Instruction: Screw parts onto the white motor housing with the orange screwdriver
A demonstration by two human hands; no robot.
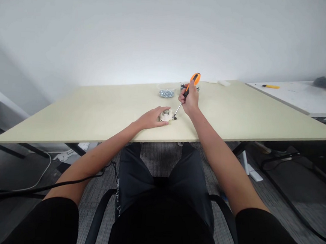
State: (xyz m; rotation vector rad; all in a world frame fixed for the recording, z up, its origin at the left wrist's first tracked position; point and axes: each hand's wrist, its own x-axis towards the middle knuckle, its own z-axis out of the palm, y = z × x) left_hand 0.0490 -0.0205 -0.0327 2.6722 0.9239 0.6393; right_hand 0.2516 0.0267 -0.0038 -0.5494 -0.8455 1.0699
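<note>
My left hand (154, 117) is closed around a small white part with a round metal top, which looks like a small motor (166, 115), and steadies it on the table near the front edge. In my right hand (191, 98) is a screwdriver (195, 78) with an orange and black handle, held at a tilt. Its shaft slants down to the left, and the tip meets a small black piece (175, 118) at the right side of the white part. Whether a screw sits under the tip is too small to tell.
Behind my hands stands a clear tub (167, 92) of small silvery pieces, probably screws. Beside it, a second tub (182, 87) with dark pieces is partly hidden by my right hand. On the white table at right lies a yellow cutter knife (271, 86). A wall rises behind the pale table (110, 106).
</note>
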